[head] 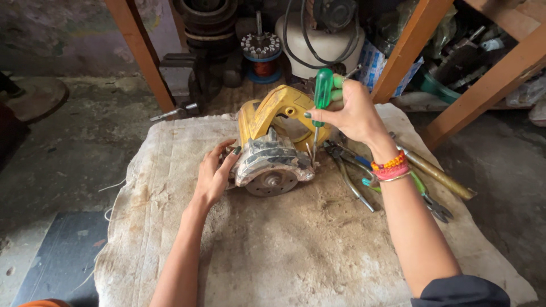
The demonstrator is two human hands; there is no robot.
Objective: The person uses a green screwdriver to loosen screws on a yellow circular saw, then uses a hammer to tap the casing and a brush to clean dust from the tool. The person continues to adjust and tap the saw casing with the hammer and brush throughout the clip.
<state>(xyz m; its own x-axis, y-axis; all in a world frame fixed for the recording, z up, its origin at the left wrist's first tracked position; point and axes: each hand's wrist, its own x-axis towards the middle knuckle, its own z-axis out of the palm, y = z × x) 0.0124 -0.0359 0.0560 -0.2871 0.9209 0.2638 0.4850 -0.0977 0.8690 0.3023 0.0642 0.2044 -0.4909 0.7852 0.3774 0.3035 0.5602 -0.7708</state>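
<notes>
With the left hand [215, 173] spread against the yellow power cutter [273, 145] near the cloth's [284, 250] far edge, the right hand [350, 111], gripping the green-handled screwdriver [322, 99], should keep it upright and seated.

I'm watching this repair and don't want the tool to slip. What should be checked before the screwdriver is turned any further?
1. Right hand grips the green-handled screwdriver firmly: ok.
2. Screwdriver stands near upright over the yellow power tool: ok.
3. Tip seated in a screw head: cannot tell, the tip is too small to see.
4. Left hand steadies the tool's side: ok, fingers rest against the housing.
5. Tool sits flat on the cloth: ok.
6. Pliers lie close beside the right wrist, where they could get in the way: not ok.
</notes>
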